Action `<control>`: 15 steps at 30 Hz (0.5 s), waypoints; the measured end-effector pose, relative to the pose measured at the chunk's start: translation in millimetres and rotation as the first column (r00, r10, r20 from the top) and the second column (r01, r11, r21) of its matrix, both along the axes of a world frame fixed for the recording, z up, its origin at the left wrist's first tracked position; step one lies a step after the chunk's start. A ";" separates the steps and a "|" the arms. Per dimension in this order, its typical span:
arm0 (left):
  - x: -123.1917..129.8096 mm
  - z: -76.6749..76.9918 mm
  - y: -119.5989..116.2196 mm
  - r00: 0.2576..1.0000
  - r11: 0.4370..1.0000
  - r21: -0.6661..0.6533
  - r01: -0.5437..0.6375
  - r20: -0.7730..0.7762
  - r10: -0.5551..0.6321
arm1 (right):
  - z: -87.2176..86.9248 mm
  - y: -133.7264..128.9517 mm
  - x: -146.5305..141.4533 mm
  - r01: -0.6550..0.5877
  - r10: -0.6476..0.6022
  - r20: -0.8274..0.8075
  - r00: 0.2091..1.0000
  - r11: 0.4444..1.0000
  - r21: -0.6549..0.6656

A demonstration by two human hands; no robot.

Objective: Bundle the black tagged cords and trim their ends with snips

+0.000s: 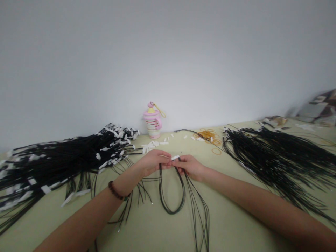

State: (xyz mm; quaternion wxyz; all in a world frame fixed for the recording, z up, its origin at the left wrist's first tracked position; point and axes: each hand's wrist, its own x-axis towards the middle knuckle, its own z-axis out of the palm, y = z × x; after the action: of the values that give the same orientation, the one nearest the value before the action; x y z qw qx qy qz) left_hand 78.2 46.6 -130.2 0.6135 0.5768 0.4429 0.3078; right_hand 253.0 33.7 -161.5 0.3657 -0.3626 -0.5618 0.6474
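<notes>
My left hand (pixel 154 163) and my right hand (pixel 191 167) meet at the middle of the table, both closed on a bundle of thin black cables (pixel 172 212). Below the fingers the bundle hangs in a U-shaped loop. Several loose cable ends fan down and forward from beneath my right hand, and others spread out under my left wrist. A small white strip or sleeve (pixel 175 157) sits at the fingertips between both hands; which hand grips it I cannot tell. My fingers partly hide the cables there.
A large pile of black cables with white tags (pixel 65 154) lies left. More black cables (pixel 273 164) lie right. Against the wall stands a pink-and-white cup (pixel 152 124). Near it are white pieces (pixel 151 144) and yellow rubber bands (pixel 207 134). Blurred items (pixel 316 106) sit far right.
</notes>
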 end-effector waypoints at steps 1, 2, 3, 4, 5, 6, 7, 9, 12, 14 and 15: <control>-1.1 -0.4 0.8 1.000 1.000 0.006 -0.017 -0.011 0.017 | -0.1 0.3 -0.2 0.006 -0.006 0.003 1.000 1.000 -0.002; -2.1 -0.8 1.4 0.999 0.999 0.015 -0.031 -0.021 0.031 | -0.1 0.4 -0.3 0.013 -0.013 0.005 1.000 1.000 -0.004; -2.9 -1.1 1.8 0.999 0.999 0.028 -0.043 -0.032 0.044 | -0.1 0.5 -0.4 0.019 -0.019 0.007 1.000 1.000 -0.006; -3.5 -1.4 2.1 0.998 0.998 0.042 -0.052 -0.044 0.054 | 0.0 0.4 -0.5 0.023 -0.022 0.008 1.000 1.000 -0.007; -3.9 -1.7 2.1 0.996 0.997 0.054 -0.057 -0.058 0.060 | 0.1 0.3 -0.6 0.025 -0.025 0.010 1.000 1.000 -0.008; -4.2 -2.2 2.0 0.995 0.996 0.063 -0.058 -0.076 0.063 | 0.2 0.1 -0.6 0.027 -0.027 0.012 1.000 1.000 -0.009; -4.3 -2.9 1.7 0.993 0.996 0.069 -0.056 -0.097 0.062 | 0.2 -0.1 -0.7 0.031 -0.030 0.016 0.999 0.999 -0.009; -3.9 -5.0 0.6 0.988 0.996 0.068 -0.050 -0.140 0.059 | 0.1 -0.2 -0.9 0.043 -0.043 0.024 0.999 0.999 -0.008; -1.7 -7.4 -1.2 0.984 0.997 0.056 -0.058 -0.166 0.067 | -0.1 0.0 -1.3 0.061 -0.061 0.034 0.998 0.998 -0.008; 0.4 -6.7 -1.9 0.988 0.997 0.045 -0.067 -0.138 0.073 | 0.0 0.2 -1.5 0.060 -0.060 0.037 0.998 0.998 -0.012; 1.4 -5.5 -1.8 0.991 0.997 0.038 -0.071 -0.114 0.074 | 0.0 0.2 -1.6 0.058 -0.057 0.037 0.998 0.998 -0.014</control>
State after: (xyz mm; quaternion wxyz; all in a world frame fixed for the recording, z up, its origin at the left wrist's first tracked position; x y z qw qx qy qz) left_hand 79.5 44.8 -135.7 0.5655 0.5874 0.4932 0.3033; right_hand 251.5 34.0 -161.5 0.3710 -0.3932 -0.5528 0.6342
